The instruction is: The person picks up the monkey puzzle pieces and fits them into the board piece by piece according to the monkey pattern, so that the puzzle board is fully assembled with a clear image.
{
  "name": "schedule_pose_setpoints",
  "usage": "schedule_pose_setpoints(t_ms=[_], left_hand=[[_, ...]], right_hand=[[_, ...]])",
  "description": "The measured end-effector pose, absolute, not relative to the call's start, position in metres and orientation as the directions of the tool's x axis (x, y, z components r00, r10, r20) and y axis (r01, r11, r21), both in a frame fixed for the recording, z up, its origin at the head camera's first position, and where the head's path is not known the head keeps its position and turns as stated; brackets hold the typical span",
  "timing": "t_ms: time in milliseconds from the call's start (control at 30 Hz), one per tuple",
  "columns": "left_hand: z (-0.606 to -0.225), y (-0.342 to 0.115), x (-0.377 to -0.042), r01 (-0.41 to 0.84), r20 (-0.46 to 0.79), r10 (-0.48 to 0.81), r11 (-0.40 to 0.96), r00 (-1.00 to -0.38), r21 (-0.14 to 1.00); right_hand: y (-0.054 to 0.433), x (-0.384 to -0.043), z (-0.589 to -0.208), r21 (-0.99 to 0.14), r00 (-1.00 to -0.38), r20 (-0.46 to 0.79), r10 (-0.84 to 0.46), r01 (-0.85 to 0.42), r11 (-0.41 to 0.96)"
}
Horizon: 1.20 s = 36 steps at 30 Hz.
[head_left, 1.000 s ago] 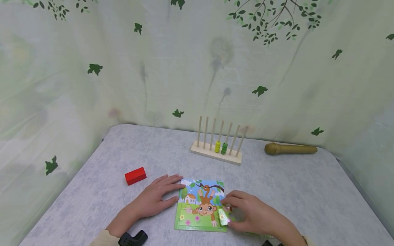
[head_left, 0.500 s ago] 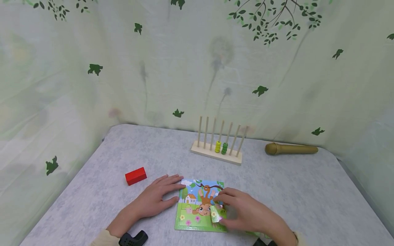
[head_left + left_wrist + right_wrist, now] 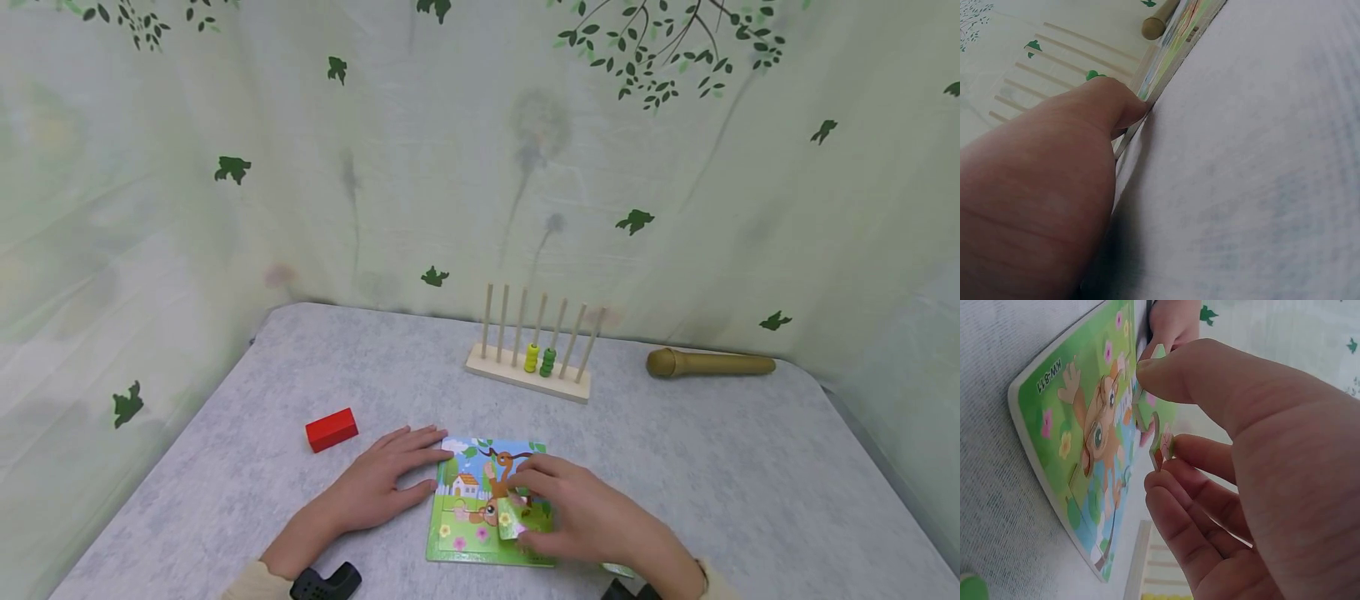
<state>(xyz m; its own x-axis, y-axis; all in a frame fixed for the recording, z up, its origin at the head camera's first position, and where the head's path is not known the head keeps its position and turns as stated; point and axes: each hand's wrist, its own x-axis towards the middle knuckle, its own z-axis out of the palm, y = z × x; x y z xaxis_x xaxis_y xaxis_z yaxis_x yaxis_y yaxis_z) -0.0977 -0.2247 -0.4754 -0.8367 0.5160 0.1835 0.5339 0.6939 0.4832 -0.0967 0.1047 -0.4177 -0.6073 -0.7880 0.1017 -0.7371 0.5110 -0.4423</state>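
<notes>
A monkey jigsaw puzzle board (image 3: 461, 547) lies flat on the grey cloth, with a green, flowered lower part. My left hand (image 3: 382, 487) rests beside it, fingers spread and fairly straight, fingertips at its left edge; in the left wrist view the thumb (image 3: 1125, 106) meets the board's side. Between thumb and fingers, my right hand (image 3: 585, 515) pinches a green jigsaw piece (image 3: 508, 518) with a yellow flower. The right wrist view shows this piece (image 3: 1165, 434) tilted on edge above the board, overlapping the monkey picture from the head view.
Partly under the right forearm lies another green piece (image 3: 618, 570). A red block (image 3: 332, 430) sits left of the board. Farther back stand a wooden peg rack (image 3: 528, 375) with yellow and green beads, and a brown microphone-shaped object (image 3: 708, 363) near a leaf-print curtain (image 3: 375, 208).
My right hand has moved left with the jigsaw piece, from the board's right edge to over the monkey's face. The left hand has stayed in place.
</notes>
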Motion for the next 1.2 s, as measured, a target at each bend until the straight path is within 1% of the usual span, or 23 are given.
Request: schedule_pose_setpoints(t_ms=[233, 467, 800, 933, 1033, 1200], left_hand=[[-0.473, -0.224, -0.097, 0.525, 0.17, 0.514, 0.697, -0.841, 0.488], [-0.474, -0.225, -0.097, 0.549, 0.203, 0.522, 0.689, -0.829, 0.473], [-0.474, -0.225, -0.097, 0.548, 0.206, 0.519, 0.688, -0.83, 0.476], [-0.476, -0.225, -0.097, 0.555, 0.217, 0.52, 0.685, -0.826, 0.472], [-0.476, -0.225, -0.097, 0.558, 0.22, 0.521, 0.685, -0.824, 0.468], [-0.475, -0.225, -0.097, 0.564, 0.225, 0.524, 0.686, -0.821, 0.46]], right_hand=[[0.097, -0.097, -0.417, -0.457, -0.586, 0.101, -0.804, -0.745, 0.486], [0.088, -0.099, -0.421, -0.436, -0.556, 0.115, -0.823, -0.773, 0.462], [0.073, -0.099, -0.427, -0.472, -0.524, 0.138, -0.841, -0.781, 0.409], [0.067, -0.097, -0.431, -0.465, -0.503, 0.163, -0.849, -0.798, 0.384], [0.064, -0.096, -0.434, -0.443, -0.498, 0.177, -0.849, -0.811, 0.383], [0.059, -0.094, -0.437, -0.438, -0.503, 0.169, -0.847, -0.809, 0.393]])
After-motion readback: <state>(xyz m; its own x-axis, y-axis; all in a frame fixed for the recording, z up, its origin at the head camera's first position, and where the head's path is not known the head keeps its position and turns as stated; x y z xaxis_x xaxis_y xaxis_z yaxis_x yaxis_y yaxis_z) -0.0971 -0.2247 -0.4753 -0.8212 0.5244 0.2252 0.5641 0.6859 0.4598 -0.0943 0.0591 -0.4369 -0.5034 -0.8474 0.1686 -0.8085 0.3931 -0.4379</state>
